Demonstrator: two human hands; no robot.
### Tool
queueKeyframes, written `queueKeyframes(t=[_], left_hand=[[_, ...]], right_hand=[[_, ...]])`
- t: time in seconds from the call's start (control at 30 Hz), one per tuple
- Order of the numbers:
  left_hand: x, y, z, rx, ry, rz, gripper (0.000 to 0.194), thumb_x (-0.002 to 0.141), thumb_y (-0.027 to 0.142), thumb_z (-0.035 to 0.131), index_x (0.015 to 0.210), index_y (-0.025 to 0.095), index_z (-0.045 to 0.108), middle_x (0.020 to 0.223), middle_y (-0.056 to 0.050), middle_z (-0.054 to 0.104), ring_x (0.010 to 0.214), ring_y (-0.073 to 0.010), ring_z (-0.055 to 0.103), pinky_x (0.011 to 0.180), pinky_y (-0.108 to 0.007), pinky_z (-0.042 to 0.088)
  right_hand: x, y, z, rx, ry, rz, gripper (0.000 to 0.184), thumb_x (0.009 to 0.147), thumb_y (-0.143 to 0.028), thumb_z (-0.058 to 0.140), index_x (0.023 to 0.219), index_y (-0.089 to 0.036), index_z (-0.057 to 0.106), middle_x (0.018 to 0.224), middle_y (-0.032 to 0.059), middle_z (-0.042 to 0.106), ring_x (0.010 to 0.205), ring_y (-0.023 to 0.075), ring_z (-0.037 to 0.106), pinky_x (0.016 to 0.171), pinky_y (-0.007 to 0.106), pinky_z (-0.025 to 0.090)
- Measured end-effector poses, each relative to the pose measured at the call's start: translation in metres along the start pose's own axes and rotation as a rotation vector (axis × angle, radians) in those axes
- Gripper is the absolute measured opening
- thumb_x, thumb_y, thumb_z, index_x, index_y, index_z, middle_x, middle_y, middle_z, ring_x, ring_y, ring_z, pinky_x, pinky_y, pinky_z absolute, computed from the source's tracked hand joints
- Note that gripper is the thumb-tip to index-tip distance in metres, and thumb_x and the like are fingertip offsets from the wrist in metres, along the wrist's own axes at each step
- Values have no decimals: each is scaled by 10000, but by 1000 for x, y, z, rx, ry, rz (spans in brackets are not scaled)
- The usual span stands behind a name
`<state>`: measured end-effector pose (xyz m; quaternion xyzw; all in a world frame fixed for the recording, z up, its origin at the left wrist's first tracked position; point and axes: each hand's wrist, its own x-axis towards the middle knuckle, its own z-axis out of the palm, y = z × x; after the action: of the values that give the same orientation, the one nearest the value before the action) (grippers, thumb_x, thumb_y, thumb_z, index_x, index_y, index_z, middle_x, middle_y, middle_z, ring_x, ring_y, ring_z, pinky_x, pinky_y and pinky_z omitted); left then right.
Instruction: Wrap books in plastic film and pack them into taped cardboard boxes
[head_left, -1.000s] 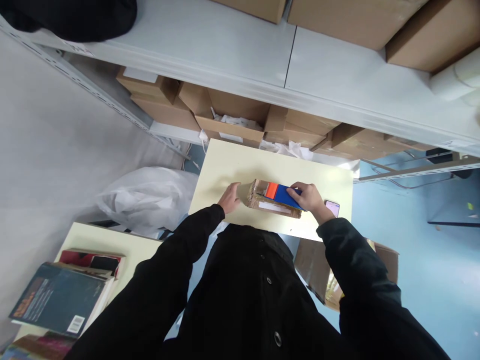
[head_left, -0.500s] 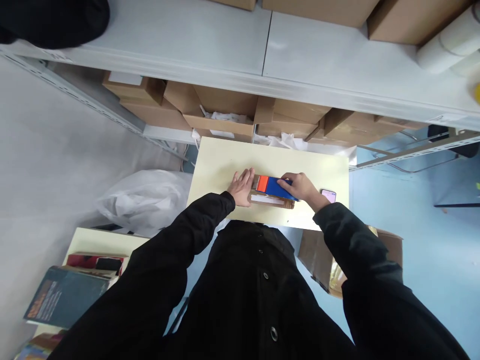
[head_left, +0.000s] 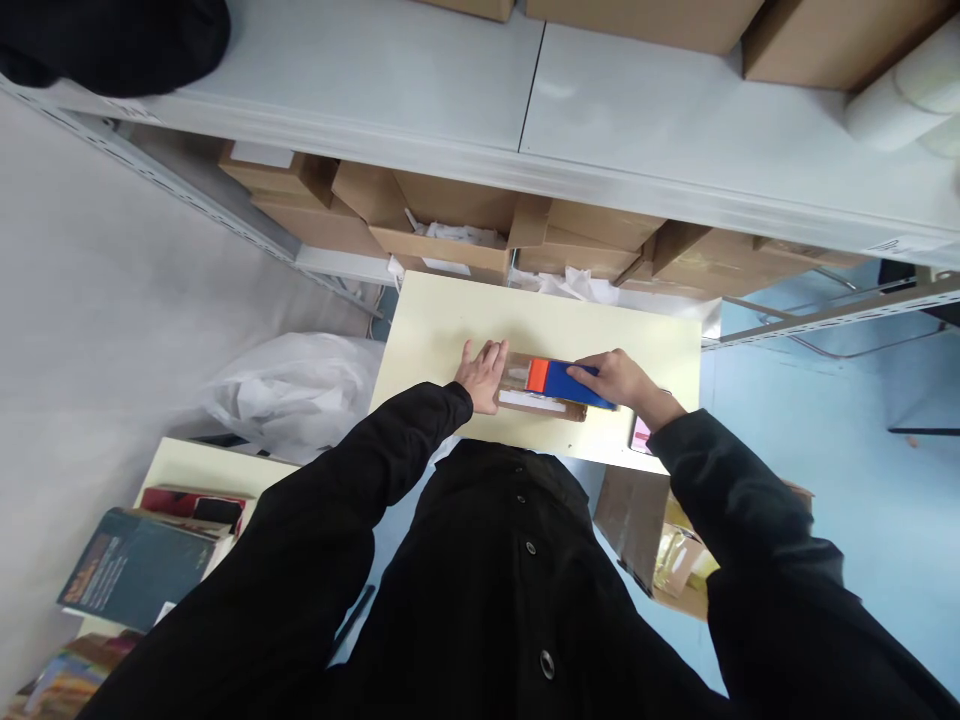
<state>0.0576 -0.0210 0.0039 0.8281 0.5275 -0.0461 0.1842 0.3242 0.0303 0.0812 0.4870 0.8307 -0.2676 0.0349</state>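
Right hand [head_left: 621, 380] is gripping a blue-and-orange hand tool [head_left: 561, 380], probably a tape dispenser, thumb lying along the top of the blue body, fingers wrapping the far side. The tool is lying lengthwise over a small cardboard box [head_left: 517, 376], orange section pointing left, blue end overhanging the box's right end. Can't tell from this angle how hard it's bearing on the box.

Left hand [head_left: 481, 378] is resting back-up on the box's left end, fingers loosely spread, thumb standing apart.

The box is sitting near the middle of a cream tabletop [head_left: 442, 310], white label [head_left: 532, 401] running along its near side. Phone [head_left: 640, 434] is lying by the right wrist, partly hiding behind the black sleeve [head_left: 701, 465].

Beyond the table, a metal rack [head_left: 360, 95] is carrying cardboard boxes [head_left: 645, 32]; white paper [head_left: 465, 234] is filling one on the lower level. A translucent plastic bag [head_left: 300, 385] is slumping left of the table. Lower left, books [head_left: 135, 565] are lying stacked on a second cream table [head_left: 202, 450]. Lower right, an open carton [head_left: 634, 510] is holding yellowish material [head_left: 681, 560].
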Motion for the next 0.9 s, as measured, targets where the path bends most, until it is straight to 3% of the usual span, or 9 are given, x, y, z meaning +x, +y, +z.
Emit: queueKeyframes(t=[0.13,0.27,0.4,0.5,0.67,0.9], left_hand=[[1,1,-1,4,-14,-24,1221,508,323,692,1477,33,7,1457,-267,291,1381,-423,197,1101,-616,-31],[1,3,-3,4,-29,-38,1242,491,299,703,1477,17,1,1449,-274,296,1375,-435,198,1100,-619,-34],[1,5,-4,15,-27,-50,1237,485,276,698,1476,16,6,1442,-267,311,1369,-431,213,1098,-625,-31],[1,7,-3,34,-21,-54,1215,490,271,689,1477,26,24,1439,-259,322,1364,-417,227,1102,-622,-24],[-5,0,-4,47,-28,-62,1189,508,288,683,1480,35,47,1437,-261,331,1350,-401,265,1114,-608,-11],[-32,-46,-18,164,-85,-152,1191,531,296,694,1483,22,32,1453,-282,317,1377,-428,220,1095,-639,-11]], right_hand=[[-18,30,-12,28,18,25,409,899,-493,434,886,-237,753,819,33,753,724,192,680,701,288,493],[-44,77,-18,74,45,22,394,883,-476,458,889,-218,756,806,41,753,706,201,689,701,306,510],[-70,128,-12,81,72,42,389,861,-479,484,874,-203,757,781,52,752,693,214,691,663,314,515],[-81,149,-1,65,85,81,385,854,-480,489,860,-204,757,770,54,751,685,214,690,651,311,513],[-73,140,12,9,64,102,399,864,-496,465,879,-219,752,755,45,746,658,203,677,649,307,496],[-24,81,28,-63,26,96,454,887,-549,410,884,-244,746,769,46,736,702,201,663,662,291,462]])
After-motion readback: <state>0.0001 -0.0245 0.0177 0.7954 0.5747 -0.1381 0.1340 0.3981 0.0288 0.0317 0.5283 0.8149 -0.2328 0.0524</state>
